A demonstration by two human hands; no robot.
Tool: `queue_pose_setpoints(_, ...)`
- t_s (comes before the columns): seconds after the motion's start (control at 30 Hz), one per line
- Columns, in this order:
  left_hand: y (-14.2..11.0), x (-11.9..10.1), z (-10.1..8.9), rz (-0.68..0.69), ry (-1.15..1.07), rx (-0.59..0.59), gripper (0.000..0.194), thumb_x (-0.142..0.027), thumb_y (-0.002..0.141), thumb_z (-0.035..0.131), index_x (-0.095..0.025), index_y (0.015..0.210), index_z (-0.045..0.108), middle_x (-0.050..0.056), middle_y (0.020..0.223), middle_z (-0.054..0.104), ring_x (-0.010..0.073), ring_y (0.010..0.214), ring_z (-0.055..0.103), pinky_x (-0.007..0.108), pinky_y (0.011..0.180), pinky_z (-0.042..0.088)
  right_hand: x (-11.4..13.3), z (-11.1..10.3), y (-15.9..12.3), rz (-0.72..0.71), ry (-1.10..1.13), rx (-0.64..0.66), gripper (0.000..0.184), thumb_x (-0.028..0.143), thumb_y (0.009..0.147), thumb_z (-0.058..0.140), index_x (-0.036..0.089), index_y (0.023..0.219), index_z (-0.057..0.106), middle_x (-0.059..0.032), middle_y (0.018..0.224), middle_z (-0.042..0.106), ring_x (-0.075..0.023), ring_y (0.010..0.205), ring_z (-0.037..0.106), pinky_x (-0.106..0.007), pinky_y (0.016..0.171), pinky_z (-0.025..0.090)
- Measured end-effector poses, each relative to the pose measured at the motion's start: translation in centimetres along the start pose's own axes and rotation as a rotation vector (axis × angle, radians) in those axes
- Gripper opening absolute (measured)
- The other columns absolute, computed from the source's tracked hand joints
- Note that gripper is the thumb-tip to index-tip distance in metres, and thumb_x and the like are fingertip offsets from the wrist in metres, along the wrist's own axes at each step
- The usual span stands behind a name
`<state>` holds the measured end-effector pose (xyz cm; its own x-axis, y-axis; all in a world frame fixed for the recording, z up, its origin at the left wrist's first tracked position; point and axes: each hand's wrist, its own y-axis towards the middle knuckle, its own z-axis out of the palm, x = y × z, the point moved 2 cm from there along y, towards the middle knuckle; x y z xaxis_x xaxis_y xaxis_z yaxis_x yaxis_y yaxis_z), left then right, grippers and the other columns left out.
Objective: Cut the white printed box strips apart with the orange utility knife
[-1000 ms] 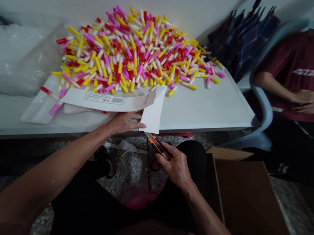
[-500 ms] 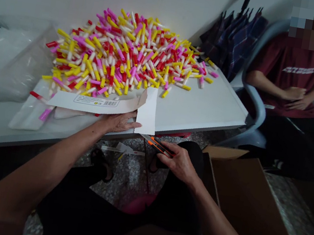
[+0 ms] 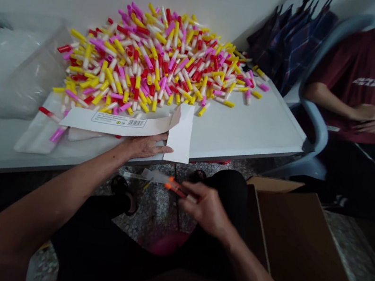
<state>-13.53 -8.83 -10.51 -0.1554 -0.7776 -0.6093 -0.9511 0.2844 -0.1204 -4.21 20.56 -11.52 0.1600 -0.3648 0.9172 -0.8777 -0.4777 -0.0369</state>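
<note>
My left hand rests at the table's front edge, holding down a bent strip of white cardboard with a printed label and barcode. Its fingers reach to the left edge of the plain upright part, and some are hidden behind the strip. My right hand, blurred by motion, is closed around an orange and black utility knife. The knife is in front of the table and below its edge, apart from the cardboard. Behind the cardboard lies a big heap of small tubes with yellow, red and pink caps.
A clear plastic bag lies at the left of the white table. An open cardboard box stands on the floor at my right. A person in a maroon shirt sits beyond it, near folded umbrellas.
My right hand has drawn the utility knife down and away from the lower edge of the cardboard. My left hand stays on the cardboard. The view has shifted slightly.
</note>
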Motion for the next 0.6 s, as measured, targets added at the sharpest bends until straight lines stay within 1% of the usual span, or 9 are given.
queue_pose_setpoints(0.07, 0.0, 0.1, -0.3, -0.004, 0.015, 0.006, 0.057, -0.060, 0.085, 0.071, -0.035, 0.137, 0.067, 0.004, 0.155, 0.058, 0.0345, 0.151, 0.043, 0.052, 0.128, 0.027, -0.2, 0.2, -1.1, 0.013, -0.008, -0.024, 0.043, 0.032, 0.086, 0.075, 0.021, 0.128, 0.078, -0.0088, 0.100, 0.079, -0.0261, 0.089, 0.074, -0.038, 0.080, 0.061)
queue_pose_setpoints(0.13, -0.1, 0.1, -0.5, 0.008, 0.016, 0.054, 0.055, -0.060, 0.085, 0.070, -0.036, 0.134, 0.068, 0.002, 0.157, 0.056, 0.0349, 0.150, 0.045, 0.053, 0.128, 0.027, -0.5, -0.3, -2.2, 0.045, -0.047, -0.050, 0.043, 0.034, 0.087, 0.077, 0.021, 0.128, 0.078, -0.0093, 0.100, 0.078, -0.0250, 0.087, 0.073, -0.038, 0.081, 0.061)
queue_pose_setpoints(0.23, -0.1, -0.1, -0.7, -0.025, 0.007, 0.063, 0.050, -0.061, 0.086, 0.070, -0.034, 0.128, 0.072, 0.002, 0.153, 0.060, 0.0353, 0.147, 0.047, 0.052, 0.127, 0.027, -1.2, -1.5, -3.9, 0.083, 0.008, 0.006, 0.043, 0.038, 0.087, 0.079, 0.022, 0.127, 0.078, -0.0087, 0.106, 0.079, -0.0252, 0.092, 0.074, -0.039, 0.086, 0.061)
queue_pose_setpoints(0.3, -0.1, -0.3, -0.8, -0.052, -0.025, -0.011, 0.048, -0.063, 0.090, 0.064, -0.031, 0.125, 0.074, 0.003, 0.149, 0.063, 0.0344, 0.146, 0.048, 0.050, 0.128, 0.028, -1.8, -2.5, -4.7, 0.152, 0.136, -0.048, 0.043, 0.041, 0.086, 0.081, 0.022, 0.124, 0.078, -0.0089, 0.114, 0.079, -0.0269, 0.100, 0.075, -0.040, 0.091, 0.061)
queue_pose_setpoints(0.37, 0.0, -0.7, -0.8, -0.058, -0.070, -0.065, 0.046, -0.064, 0.094, 0.056, -0.029, 0.116, 0.077, 0.003, 0.141, 0.068, 0.0323, 0.142, 0.052, 0.048, 0.127, 0.030, -2.2, -3.3, -4.9, 0.219, 0.228, -0.134, 0.047, 0.044, 0.083, 0.083, 0.020, 0.123, 0.077, -0.0095, 0.119, 0.079, -0.0288, 0.105, 0.075, -0.041, 0.094, 0.062)
queue_pose_setpoints(0.43, 0.2, -1.0, -0.8, -0.035, -0.116, -0.095, 0.046, -0.064, 0.096, 0.051, -0.026, 0.098, 0.077, 0.003, 0.129, 0.074, 0.0306, 0.135, 0.057, 0.046, 0.124, 0.035, -2.5, -3.8, -4.4, 0.243, 0.239, -0.215, 0.052, 0.047, 0.079, 0.086, 0.020, 0.122, 0.076, -0.0097, 0.118, 0.079, -0.0301, 0.106, 0.075, -0.043, 0.097, 0.061)
queue_pose_setpoints(0.5, 0.5, -1.2, -0.8, 0.017, -0.152, -0.118, 0.046, -0.063, 0.095, 0.050, -0.025, 0.086, 0.074, 0.005, 0.120, 0.076, 0.0308, 0.135, 0.056, 0.045, 0.124, 0.035, -2.7, -4.0, -3.7, 0.245, 0.213, -0.290, 0.054, 0.048, 0.078, 0.086, 0.019, 0.122, 0.076, -0.0098, 0.114, 0.080, -0.0304, 0.103, 0.075, -0.046, 0.097, 0.061)
queue_pose_setpoints(0.57, 0.7, -1.3, -0.9, 0.040, -0.219, -0.169, 0.045, -0.060, 0.093, 0.051, -0.023, 0.081, 0.073, 0.006, 0.122, 0.075, 0.0315, 0.138, 0.054, 0.044, 0.124, 0.033, -2.8, -3.8, -2.9, 0.242, 0.188, -0.312, 0.055, 0.049, 0.077, 0.086, 0.018, 0.122, 0.076, -0.0104, 0.113, 0.080, -0.0304, 0.101, 0.076, -0.048, 0.097, 0.061)
queue_pose_setpoints(0.6, 0.8, -1.2, -1.0, 0.004, -0.263, -0.205, 0.044, -0.059, 0.092, 0.052, -0.022, 0.081, 0.073, 0.006, 0.122, 0.075, 0.0320, 0.135, 0.056, 0.044, 0.122, 0.036, -2.8, -3.5, -2.7, 0.233, 0.180, -0.306, 0.055, 0.049, 0.077, 0.086, 0.018, 0.121, 0.076, -0.0109, 0.114, 0.080, -0.0305, 0.101, 0.076, -0.048, 0.097, 0.061)
